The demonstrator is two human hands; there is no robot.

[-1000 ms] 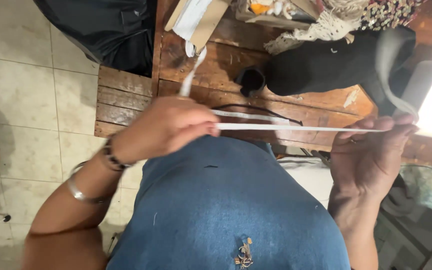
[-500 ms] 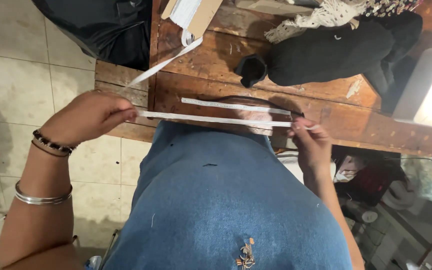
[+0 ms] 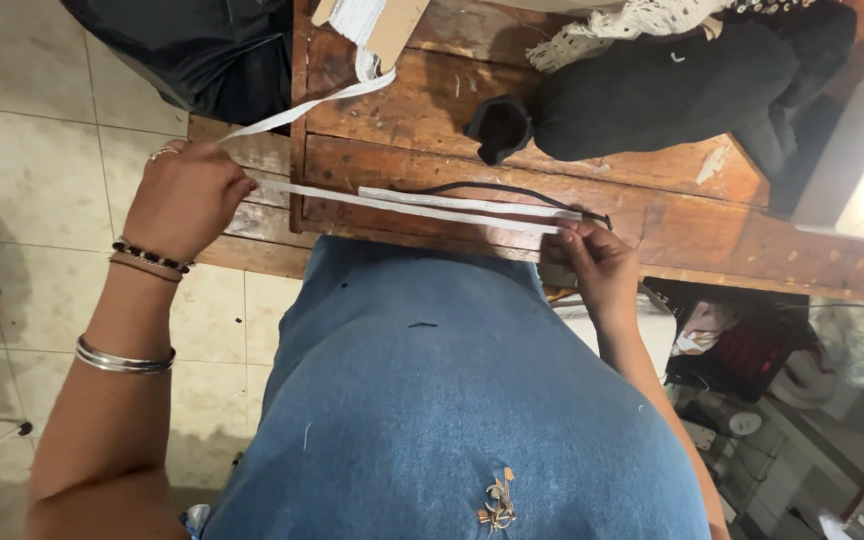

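Two hands stretch one white elastic strip (image 3: 402, 207) taut across the near edge of the wooden table (image 3: 732, 235). My left hand (image 3: 184, 198) has its fingers clenched around one end, just off the table's corner; my right hand (image 3: 600, 265) pinches the other end between thumb and fingertips. I judge the tension keeps the strip straight against a second short white strip (image 3: 467, 203) lying just beyond the fingers, as if for comparing lengths. A black cord (image 3: 512, 190) curves past that. Farther from my fingers sits black fabric (image 3: 662, 90), so open room lies only along the near edge.
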